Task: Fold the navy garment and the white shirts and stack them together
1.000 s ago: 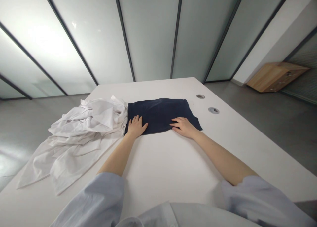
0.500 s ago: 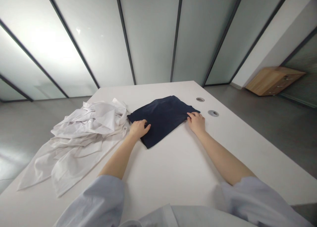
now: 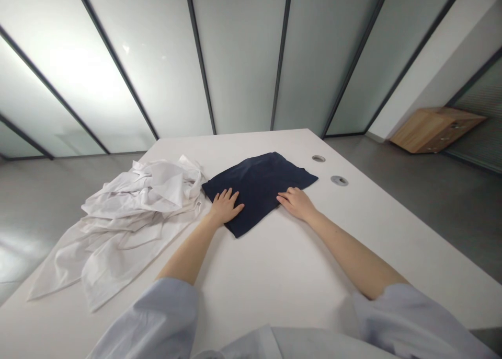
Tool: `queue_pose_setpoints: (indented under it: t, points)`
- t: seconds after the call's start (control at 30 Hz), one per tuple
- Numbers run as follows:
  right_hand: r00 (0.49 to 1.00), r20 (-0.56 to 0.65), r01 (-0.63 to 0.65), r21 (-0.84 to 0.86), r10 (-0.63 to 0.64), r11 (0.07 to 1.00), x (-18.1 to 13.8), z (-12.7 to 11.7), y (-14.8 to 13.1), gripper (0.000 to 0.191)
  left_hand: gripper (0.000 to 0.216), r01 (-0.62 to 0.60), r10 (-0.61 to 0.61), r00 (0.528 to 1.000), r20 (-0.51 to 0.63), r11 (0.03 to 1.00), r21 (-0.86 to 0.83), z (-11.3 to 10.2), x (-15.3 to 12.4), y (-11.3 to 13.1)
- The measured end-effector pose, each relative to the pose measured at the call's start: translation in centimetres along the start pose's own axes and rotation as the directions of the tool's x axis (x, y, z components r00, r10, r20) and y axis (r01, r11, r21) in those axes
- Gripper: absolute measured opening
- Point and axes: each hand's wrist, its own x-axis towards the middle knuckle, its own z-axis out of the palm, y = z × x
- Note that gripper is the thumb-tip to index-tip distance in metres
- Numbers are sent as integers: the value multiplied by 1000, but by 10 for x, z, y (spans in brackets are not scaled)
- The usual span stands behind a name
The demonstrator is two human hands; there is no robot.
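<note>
A folded dark navy garment [image 3: 261, 184] lies on the white table [image 3: 274, 265], turned at an angle with one corner pointing toward me. My left hand [image 3: 226, 206] lies flat on its near left edge, fingers spread and open. At the near right edge my right hand [image 3: 296, 202] rests flat, fingers stretched onto the cloth. Neither hand grips anything.
A heap of crumpled white garments [image 3: 129, 212] lies left of the navy one and hangs toward the table's left edge. Two round cable grommets [image 3: 339, 180] sit at the right of the table. Glass partitions stand behind; a wooden cabinet [image 3: 435, 129] stands far right.
The navy garment was turned from square-on to diagonal. My right hand went out to its right corner, then came back to the near right edge. My left hand stayed at the left edge.
</note>
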Motion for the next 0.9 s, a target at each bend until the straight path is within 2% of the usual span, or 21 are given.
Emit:
queue_pose_setpoints:
  t: [0.2,0.33,0.47,0.57,0.67,0.83,0.9]
  points:
    - [994,0,-105,3,105,994,4,10,16,60,58,-56,56,997,-54,998,6,-14,-2,10]
    - [985,36,-172,17,171,985,12,15,22,62,49,-45,46,997,-55,999,11,-26,-1,14]
    - [985,67,-159,14,158,987,22,17,30,61,43,-54,55,996,-70,998,24,-32,0,16]
    - [985,99,-142,-16,143,990,35,20,36,61,39,-109,106,992,-75,993,-36,-32,-2,16]
    - [985,81,-148,-43,151,988,55,25,41,57,34,-179,169,982,-87,977,-118,-32,-5,20]
    - [964,-16,-267,-39,267,963,82,27,45,63,27,-297,284,955,-88,921,-254,-31,-9,33]
    - [952,-24,-305,-24,305,952,84,25,46,63,27,-296,284,955,-85,895,-334,-28,-7,31]
